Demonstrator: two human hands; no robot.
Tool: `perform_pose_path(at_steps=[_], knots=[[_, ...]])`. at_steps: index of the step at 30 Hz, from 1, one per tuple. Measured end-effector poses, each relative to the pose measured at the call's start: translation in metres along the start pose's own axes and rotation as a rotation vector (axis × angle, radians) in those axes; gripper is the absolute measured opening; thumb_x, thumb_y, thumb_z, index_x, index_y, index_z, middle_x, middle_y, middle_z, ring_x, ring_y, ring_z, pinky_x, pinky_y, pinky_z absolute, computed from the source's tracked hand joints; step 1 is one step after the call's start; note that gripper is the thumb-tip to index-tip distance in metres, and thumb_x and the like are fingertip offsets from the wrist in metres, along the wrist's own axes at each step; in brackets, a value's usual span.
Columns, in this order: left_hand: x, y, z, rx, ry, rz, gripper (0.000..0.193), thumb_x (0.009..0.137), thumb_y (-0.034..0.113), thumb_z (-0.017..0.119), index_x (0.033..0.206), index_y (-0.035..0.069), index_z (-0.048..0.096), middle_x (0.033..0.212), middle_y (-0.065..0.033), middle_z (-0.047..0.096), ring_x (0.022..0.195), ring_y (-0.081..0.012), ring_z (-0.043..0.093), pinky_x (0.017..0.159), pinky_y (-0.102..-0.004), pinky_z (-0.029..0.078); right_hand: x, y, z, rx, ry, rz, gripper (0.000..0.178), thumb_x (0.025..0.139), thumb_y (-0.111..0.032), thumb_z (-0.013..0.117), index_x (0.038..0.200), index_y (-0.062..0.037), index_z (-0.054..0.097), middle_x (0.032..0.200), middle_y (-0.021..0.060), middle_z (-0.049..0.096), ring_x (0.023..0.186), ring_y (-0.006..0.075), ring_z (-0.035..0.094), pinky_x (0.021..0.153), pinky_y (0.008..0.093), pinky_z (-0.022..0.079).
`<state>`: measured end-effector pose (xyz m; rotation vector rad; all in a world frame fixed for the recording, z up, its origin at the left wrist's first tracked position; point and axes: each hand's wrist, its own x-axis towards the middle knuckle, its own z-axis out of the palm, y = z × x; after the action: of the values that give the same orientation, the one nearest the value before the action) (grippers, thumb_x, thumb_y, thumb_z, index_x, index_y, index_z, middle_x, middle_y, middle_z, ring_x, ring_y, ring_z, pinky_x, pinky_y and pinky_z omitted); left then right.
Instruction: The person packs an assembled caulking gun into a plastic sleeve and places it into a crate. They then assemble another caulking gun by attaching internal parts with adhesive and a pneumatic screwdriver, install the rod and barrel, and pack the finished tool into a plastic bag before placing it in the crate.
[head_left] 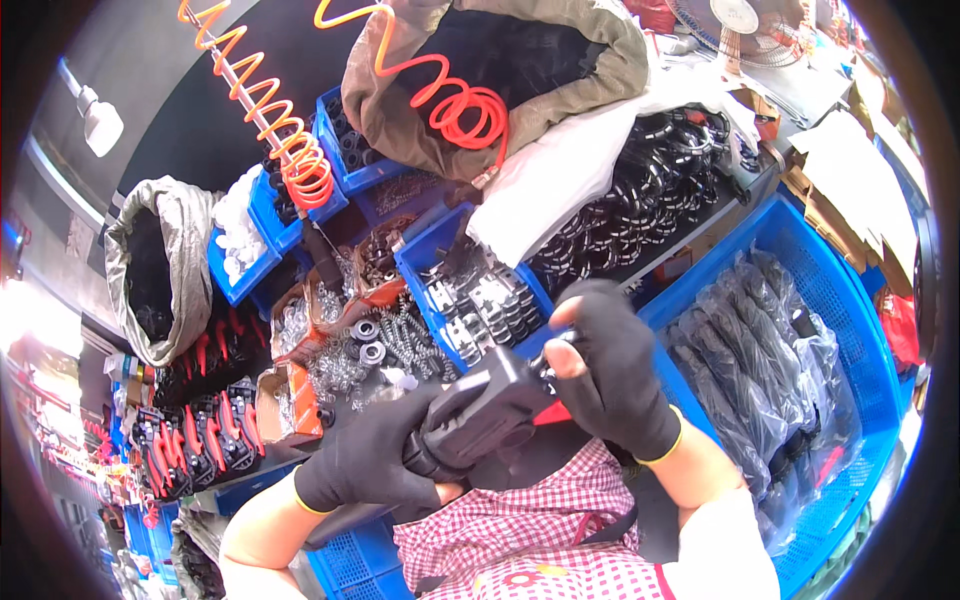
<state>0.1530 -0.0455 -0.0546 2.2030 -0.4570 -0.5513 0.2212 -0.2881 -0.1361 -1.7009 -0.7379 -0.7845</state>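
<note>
A black power tool point(480, 415), blocky and matt with a rounded grip end, sits low in the middle of the view, just above a red-and-white checked apron point(530, 520) and in front of the blue bins. The left hand point(365, 460), in a black knit glove with a yellow cuff, is wrapped around the tool's rear grip, fingers curled tight on it. The right hand point(610, 375), in a like glove with bare fingertips, is at the tool's front end; its thumb and forefinger are pressed together on a small dark part there, too small to tell what it is.

Behind the tool, a blue plastic bin point(425, 250) holds ridged grey metal parts stacked in rows. Left of it lies a heap of shiny screws and round washers point(375, 350). A large blue mesh-walled crate point(840, 300) to the right is filled with dark parts wrapped in clear, crinkled plastic bags point(760, 350). Black rubbery rings point(650, 200) are piled above. Two orange coiled air hoses point(290, 140) hang down in springy loops. A drab woven sack point(160, 270), open-mouthed, stands at the left, near rows of black-and-red assemblies point(200, 430).
</note>
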Motion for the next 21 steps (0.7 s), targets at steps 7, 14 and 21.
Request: perform_pose_path(at_steps=[7,14,21], knots=[[0.1,0.059,-0.017,-0.555,0.424,0.076,0.037,0.081,0.025,0.074,0.106,0.001,0.066,0.085,-0.0048,0.065,0.073,-0.0181,0.063,0.065,-0.032,0.049,-0.107,-0.025,0.048,1.488,0.334,0.936,0.073,0.077,-0.023,0.073,0.139,-0.0078,0.037,0.135,0.0117,0.046,0.117,0.0255,0.055,0.101,0.0443,0.047],[0.194,-0.081,-0.039,0.957,0.893,0.241,0.016,0.078,0.019,0.066,0.088,0.007,0.068,0.09,-0.0091,0.062,0.087,-0.0313,0.061,0.075,-0.0432,0.051,-0.02,-0.031,-0.049,0.632,0.363,0.909,0.069,0.064,-0.016,0.076,0.125,0.0011,0.049,0.096,0.0145,0.063,0.086,0.0256,0.066,0.079,0.039,0.057],[0.212,-0.086,-0.044,0.962,0.82,0.269,0.016,0.081,0.021,0.063,0.091,0.009,0.065,0.092,-0.0073,0.062,0.091,-0.0309,0.061,0.078,-0.0435,0.051,-0.087,0.004,-0.109,0.276,0.045,0.825,0.088,0.055,-0.006,0.082,0.132,0.0008,0.042,0.109,0.0122,0.064,0.095,0.0255,0.066,0.087,0.0372,0.053]])
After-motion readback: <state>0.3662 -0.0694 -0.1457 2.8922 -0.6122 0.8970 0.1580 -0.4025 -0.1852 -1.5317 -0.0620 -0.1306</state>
